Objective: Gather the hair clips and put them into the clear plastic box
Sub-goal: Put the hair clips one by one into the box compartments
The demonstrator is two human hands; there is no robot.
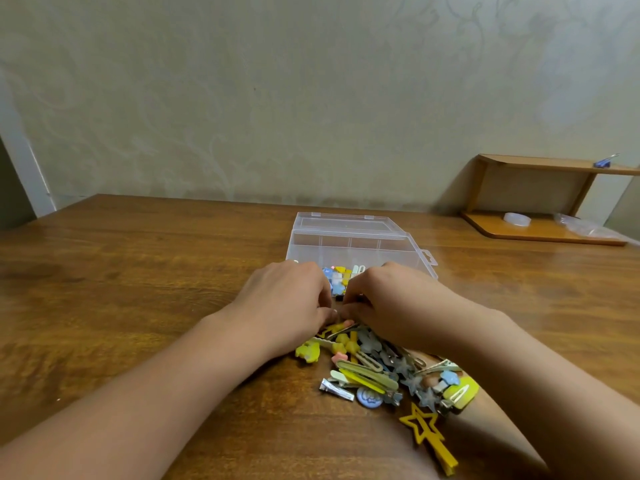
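Note:
A clear plastic box [349, 240] lies open on the wooden table, its lid folded back, with several coloured clips [338, 277] in its near compartment. A pile of hair clips [377, 368], yellow, blue, pink and metal, lies in front of the box between my forearms. A yellow star clip [427, 433] sits at the pile's near edge. My left hand [287, 303] and my right hand [384, 299] are side by side at the far end of the pile, fingers curled down onto the clips there. What each hand holds is hidden under the fingers.
A small wooden shelf unit [540, 199] stands at the back right with a tape roll [517, 218], a plastic bag [585, 226] and a blue binder clip [604, 162] on it. The wall runs along the table's far edge.

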